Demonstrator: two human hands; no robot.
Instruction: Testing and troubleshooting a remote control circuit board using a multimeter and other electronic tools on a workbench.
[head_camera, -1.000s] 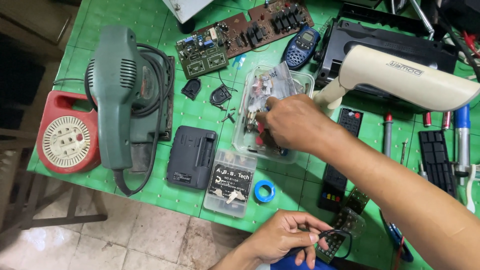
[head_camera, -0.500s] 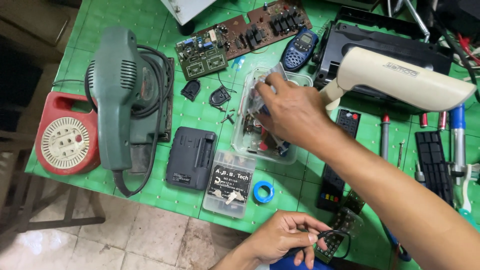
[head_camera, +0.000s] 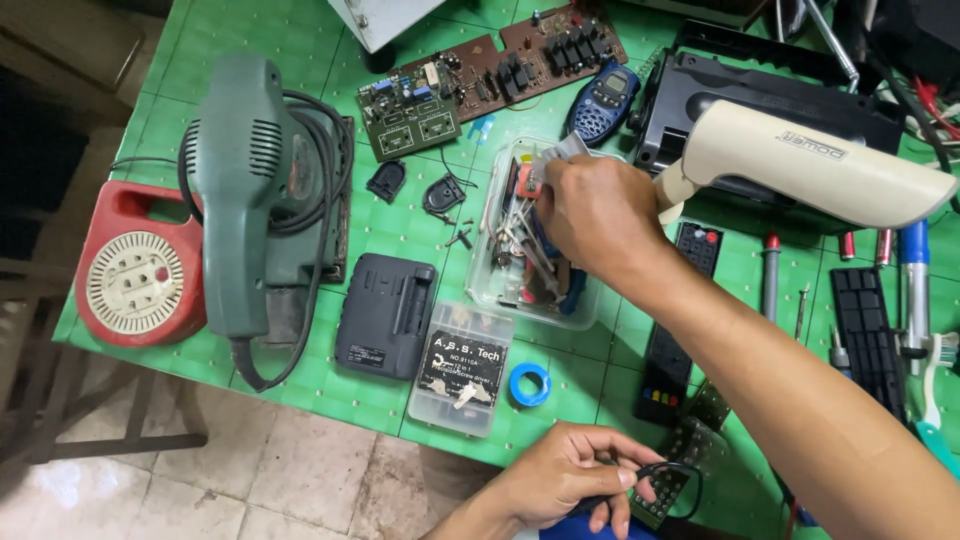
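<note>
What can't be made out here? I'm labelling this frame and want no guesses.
Head view only:
- Right hand covers part of the clear plastic box; whatever its fingers pinch is hidden.
- Left hand holds a black loop; the bottom edge cuts it off.
- Small parts inside the box are too small to identify.

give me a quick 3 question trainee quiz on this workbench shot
1. True or false: the right hand is reaching into the clear plastic tray of small parts.
2. What lies directly left of the green sander? A) red cable reel B) blue tape roll C) cream tool
3. Fill in: the left hand touches a thin black ____ by the table's near edge.

Key: 1 true; 2 A, the red cable reel; 3 wire.
</note>
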